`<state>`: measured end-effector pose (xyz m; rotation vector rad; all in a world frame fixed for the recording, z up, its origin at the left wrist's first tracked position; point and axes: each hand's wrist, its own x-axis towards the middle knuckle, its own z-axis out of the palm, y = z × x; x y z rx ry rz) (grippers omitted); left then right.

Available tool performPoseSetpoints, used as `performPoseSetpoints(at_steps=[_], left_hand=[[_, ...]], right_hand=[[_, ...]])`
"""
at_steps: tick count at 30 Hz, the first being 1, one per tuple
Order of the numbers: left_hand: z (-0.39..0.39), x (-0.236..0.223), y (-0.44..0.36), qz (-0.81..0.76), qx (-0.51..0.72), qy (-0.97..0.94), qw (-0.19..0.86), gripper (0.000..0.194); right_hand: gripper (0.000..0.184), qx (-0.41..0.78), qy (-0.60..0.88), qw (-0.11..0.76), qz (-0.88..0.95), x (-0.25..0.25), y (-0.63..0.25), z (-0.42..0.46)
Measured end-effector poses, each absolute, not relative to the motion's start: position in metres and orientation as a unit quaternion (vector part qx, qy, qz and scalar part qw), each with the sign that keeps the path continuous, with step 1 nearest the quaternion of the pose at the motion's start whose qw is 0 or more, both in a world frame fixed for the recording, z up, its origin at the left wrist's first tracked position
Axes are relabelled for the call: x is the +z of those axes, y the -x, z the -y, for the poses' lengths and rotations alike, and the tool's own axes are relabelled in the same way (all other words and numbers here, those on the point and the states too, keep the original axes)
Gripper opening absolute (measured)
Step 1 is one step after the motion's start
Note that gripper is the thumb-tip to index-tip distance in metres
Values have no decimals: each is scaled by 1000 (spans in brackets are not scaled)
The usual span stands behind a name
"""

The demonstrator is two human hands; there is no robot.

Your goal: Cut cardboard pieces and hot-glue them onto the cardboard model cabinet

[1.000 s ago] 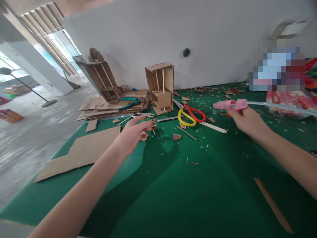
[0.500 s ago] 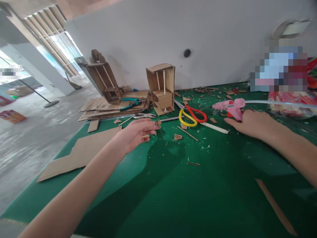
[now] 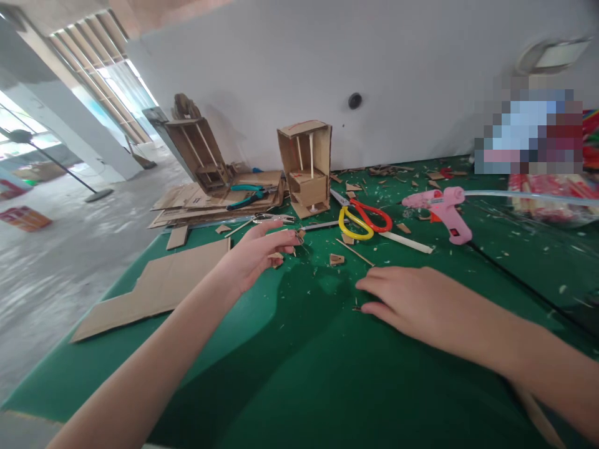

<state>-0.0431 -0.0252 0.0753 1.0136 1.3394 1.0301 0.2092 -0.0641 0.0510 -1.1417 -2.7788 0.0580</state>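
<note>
My left hand (image 3: pixel 250 255) is over the table left of centre, its fingers curled. A small brown cardboard piece (image 3: pixel 300 235) shows at its fingertips; the exact grip is partly hidden. My right hand (image 3: pixel 407 296) reaches low across the table with thumb and fingers apart. Its thumb is beside a thin dark strip (image 3: pixel 357 308), mostly covered by the hand. A small cardboard scrap (image 3: pixel 336 259) lies between my hands. Beyond them are scissors (image 3: pixel 365 218) with one yellow and one red handle. The pink glue gun (image 3: pixel 440 206) rests to the right, untouched.
A small cardboard box frame (image 3: pixel 306 168) stands near the wall. To its left, teal-handled pliers (image 3: pixel 248 194) lie on stacked cardboard (image 3: pixel 187 202), with a taller cardboard structure (image 3: pixel 196 149) behind. A cut cardboard sheet (image 3: pixel 154 284) lies left. The glue gun's black cable (image 3: pixel 524 284) crosses the right side.
My right hand has let go of the glue gun and moved left and nearer, to the thin dark strip. The glue gun stays in place. My left hand has barely moved.
</note>
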Motion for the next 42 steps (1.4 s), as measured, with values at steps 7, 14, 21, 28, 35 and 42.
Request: performPoseSetpoints(at_steps=[7, 14, 21, 28, 35, 42], left_hand=[[30, 78, 38, -562, 428, -441, 554, 51], [43, 72, 22, -569, 375, -423, 596, 53], [48, 75, 13, -570, 340, -426, 615, 56], [50, 73, 13, -570, 327, -437, 614, 58], [50, 72, 15, -571, 340, -446, 600, 60], [49, 70, 21, -558, 372, -442, 596, 64]], right_hand=[[12, -48, 307, 74, 948, 28, -199, 63], [9, 26, 322, 325, 889, 45, -192, 54], [12, 53, 301, 358, 882, 37, -180, 41], [18, 18, 277, 355, 893, 34, -180, 42], [22, 23, 259, 294, 920, 27, -183, 45], [20, 17, 258, 310, 915, 27, -181, 49]])
